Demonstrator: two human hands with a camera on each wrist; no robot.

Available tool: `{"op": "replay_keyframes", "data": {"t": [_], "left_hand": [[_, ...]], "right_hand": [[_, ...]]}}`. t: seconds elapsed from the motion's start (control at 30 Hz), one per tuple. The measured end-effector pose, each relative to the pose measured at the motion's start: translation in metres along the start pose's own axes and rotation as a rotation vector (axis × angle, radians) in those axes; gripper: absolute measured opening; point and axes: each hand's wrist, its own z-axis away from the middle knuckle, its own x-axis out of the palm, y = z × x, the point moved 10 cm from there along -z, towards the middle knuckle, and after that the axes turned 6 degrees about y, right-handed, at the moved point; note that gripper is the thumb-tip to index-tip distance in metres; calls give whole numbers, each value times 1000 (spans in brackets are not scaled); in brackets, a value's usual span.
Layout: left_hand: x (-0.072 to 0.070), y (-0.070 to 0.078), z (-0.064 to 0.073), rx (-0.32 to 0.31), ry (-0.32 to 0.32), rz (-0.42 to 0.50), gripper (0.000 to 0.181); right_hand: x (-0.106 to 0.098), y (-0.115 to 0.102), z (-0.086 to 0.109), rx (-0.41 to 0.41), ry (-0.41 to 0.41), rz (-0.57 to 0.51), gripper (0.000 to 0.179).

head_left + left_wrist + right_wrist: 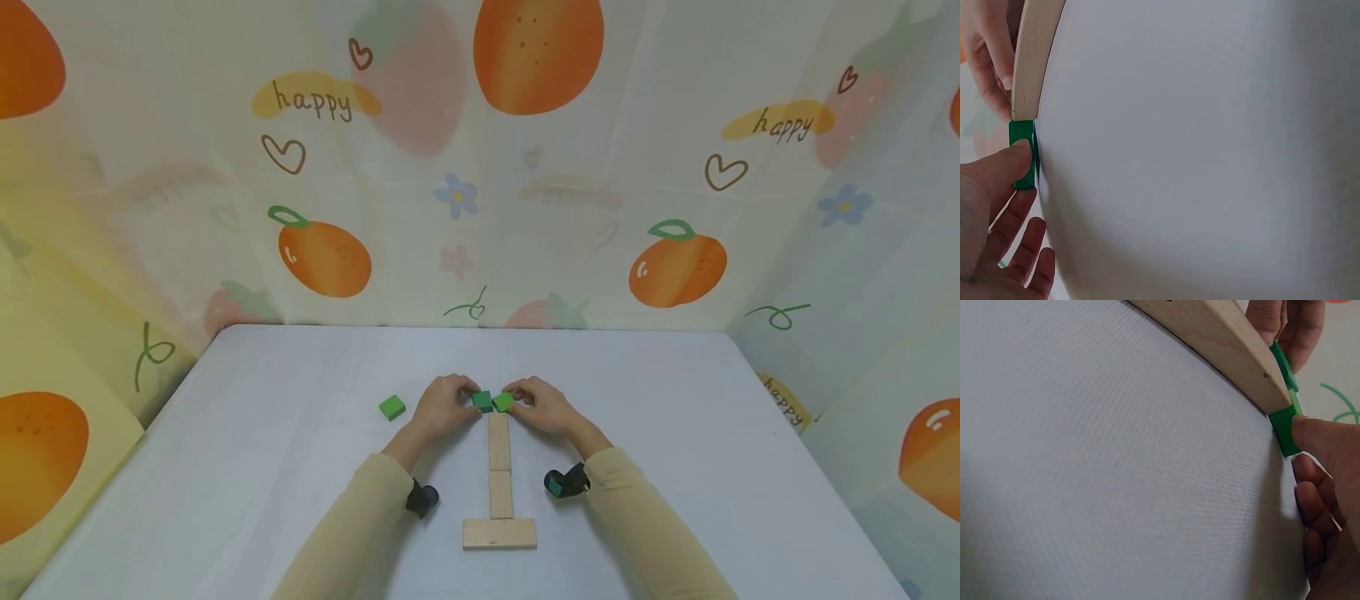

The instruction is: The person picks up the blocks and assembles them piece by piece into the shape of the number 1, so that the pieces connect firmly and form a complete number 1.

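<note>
Centrally, left hand (442, 407) pinches a dark green block (482, 402), right hand (549, 407) a lighter block (503, 402), apparently positioning them; next likely calls for careful squaring.

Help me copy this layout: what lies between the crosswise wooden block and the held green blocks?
The head view shows two wooden blocks laid end to end.

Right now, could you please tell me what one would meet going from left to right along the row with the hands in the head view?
Loose green block, left hand, held dark green block, held light green block, right hand.
</note>
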Motion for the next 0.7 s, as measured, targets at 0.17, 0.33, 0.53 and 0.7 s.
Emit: {"op": "replay_keyframes", "data": {"t": [0.17,0.33,0.53,0.7], "left_hand": [[1,2,2,16,-9,5,30],[3,1,2,19,-17,9,30],[3,-1,3,37,-20,5,31],[4,-1,3,42,-21,-3,32]], "right_hand": [[1,3,-1,8,0,9,28],[1,3,-1,14,2,8,27],[0,-1,0,13,7,-7,27],[-1,-1,1,13,7,3,27]]}}
